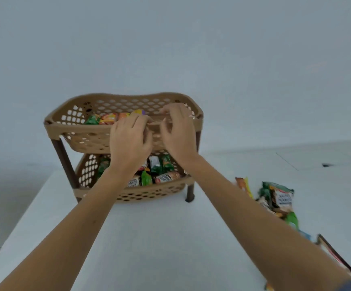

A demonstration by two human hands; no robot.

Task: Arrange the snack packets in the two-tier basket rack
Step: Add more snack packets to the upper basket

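Note:
The tan two-tier basket rack (pixel 74 131) stands on the white table. Its upper basket holds green, orange and purple snack packets (pixel 109 118) at its left and middle. The lower basket holds several packets (pixel 162 171), mostly green and white. My left hand (pixel 128 139) reaches over the upper basket's front rim, with its fingertips hidden among the packets. My right hand (pixel 176 131) hovers beside it over the same rim, its fingers loosely curled, and nothing shows between them. Loose snack packets (pixel 277 198) lie on the table to the right of the rack.
A white wall rises behind the rack. The table (pixel 162 238) has a left edge running diagonally past the rack's dark brown legs (pixel 63 158). More packets and a flat dark-edged packet (pixel 334 253) lie near my right forearm.

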